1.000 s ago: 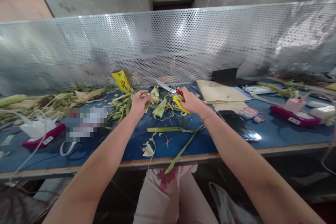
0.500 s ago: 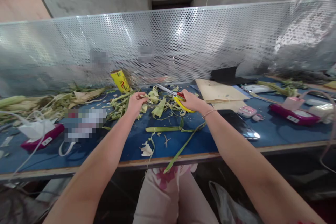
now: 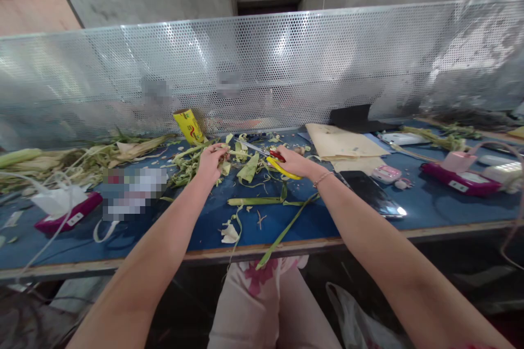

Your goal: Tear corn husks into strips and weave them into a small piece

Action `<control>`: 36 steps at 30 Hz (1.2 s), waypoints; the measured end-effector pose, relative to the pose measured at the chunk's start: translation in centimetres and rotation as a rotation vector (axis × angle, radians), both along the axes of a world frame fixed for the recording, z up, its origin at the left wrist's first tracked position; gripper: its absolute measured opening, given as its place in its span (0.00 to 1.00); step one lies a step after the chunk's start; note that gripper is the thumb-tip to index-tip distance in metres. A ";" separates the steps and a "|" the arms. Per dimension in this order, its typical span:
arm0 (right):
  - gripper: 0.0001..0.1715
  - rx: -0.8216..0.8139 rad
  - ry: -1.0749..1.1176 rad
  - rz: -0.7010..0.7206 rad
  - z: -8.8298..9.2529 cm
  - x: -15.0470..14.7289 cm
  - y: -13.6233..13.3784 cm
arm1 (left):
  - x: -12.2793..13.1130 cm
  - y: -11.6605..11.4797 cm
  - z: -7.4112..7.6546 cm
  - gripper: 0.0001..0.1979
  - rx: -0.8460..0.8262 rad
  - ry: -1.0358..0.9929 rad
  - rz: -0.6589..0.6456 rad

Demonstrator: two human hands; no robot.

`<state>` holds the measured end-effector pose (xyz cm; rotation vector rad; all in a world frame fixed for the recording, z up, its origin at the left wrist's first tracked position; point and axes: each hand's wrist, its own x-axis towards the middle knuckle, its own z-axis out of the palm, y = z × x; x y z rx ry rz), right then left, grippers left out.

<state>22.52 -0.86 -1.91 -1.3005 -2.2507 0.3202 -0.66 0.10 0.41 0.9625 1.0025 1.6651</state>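
My right hand (image 3: pixel 293 162) is wrapped round a pair of scissors (image 3: pixel 283 169) with yellow and red handles. Their metal blades point left towards my left hand (image 3: pixel 213 160), whose fingers are pinched together on a thin pale green plant stem (image 3: pixel 232 152). The blade tips are close to this stem; whether they touch it I cannot tell. Wilted leaf scraps (image 3: pixel 248 170) lie below the blades. A heap of green trimmings (image 3: pixel 180 170) sits beside my left hand. Nearer to me lie a cut stalk (image 3: pixel 256 201) and a long green leaf strip (image 3: pixel 286 232).
A yellow tube (image 3: pixel 189 126) leans by the perforated metal screen (image 3: pixel 270 60). Brown paper (image 3: pixel 344 142), a dark phone (image 3: pixel 370 193) and a pink case (image 3: pixel 385 174) lie right. Purple power strips (image 3: pixel 460 179) with cables sit at both sides. More stalks (image 3: pixel 123 155) lie far left.
My right hand has shifted slightly left and down with the scissors, bringing the blades lower, towards the stem. My left hand has turned a little, its fingers more closed.
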 end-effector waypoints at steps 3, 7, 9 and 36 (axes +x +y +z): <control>0.16 0.018 -0.029 0.010 0.0 -0.2 -0.2 | 0.1 0.0 -0.1 0.09 0.016 0.035 -0.018; 0.17 0.022 -0.029 0.035 -0.1 -0.5 -0.3 | 0.7 -0.4 -0.3 0.10 0.039 0.124 -0.082; 0.17 0.026 -0.025 0.052 -0.2 -0.5 -0.1 | 0.9 -0.6 -0.3 0.11 0.041 0.152 -0.100; 0.12 0.000 0.124 -0.037 0.6 -0.7 0.1 | 0.9 -0.6 -0.3 0.15 0.112 0.169 -0.086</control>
